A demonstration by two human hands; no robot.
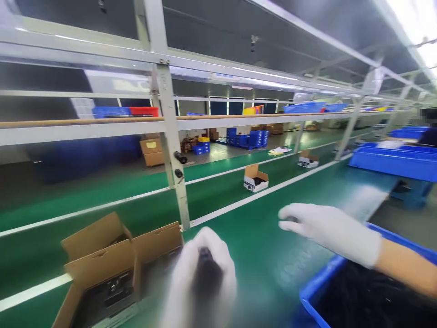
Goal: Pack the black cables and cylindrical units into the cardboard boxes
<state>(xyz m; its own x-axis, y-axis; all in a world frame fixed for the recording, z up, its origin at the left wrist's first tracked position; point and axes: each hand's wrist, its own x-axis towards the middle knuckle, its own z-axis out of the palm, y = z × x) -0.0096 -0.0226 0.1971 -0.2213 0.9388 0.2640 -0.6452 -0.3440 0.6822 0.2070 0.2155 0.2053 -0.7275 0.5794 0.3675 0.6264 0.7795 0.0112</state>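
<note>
My left hand, in a white glove and blurred by motion, is closed round a dark object of unclear kind. It is low in the middle of the head view, just right of the open cardboard boxes. My right hand, also gloved, hovers over the green work surface with thumb and fingers apart and nothing visible between them. Below my right forearm stands a blue bin with a dark mass of contents. At the lower left, an open cardboard box holds black items.
A metal post rises behind the boxes and carries long rails. Beyond a white divider, small open boxes sit on a green belt. Blue trays stand at the right, with a partly visible person farther back.
</note>
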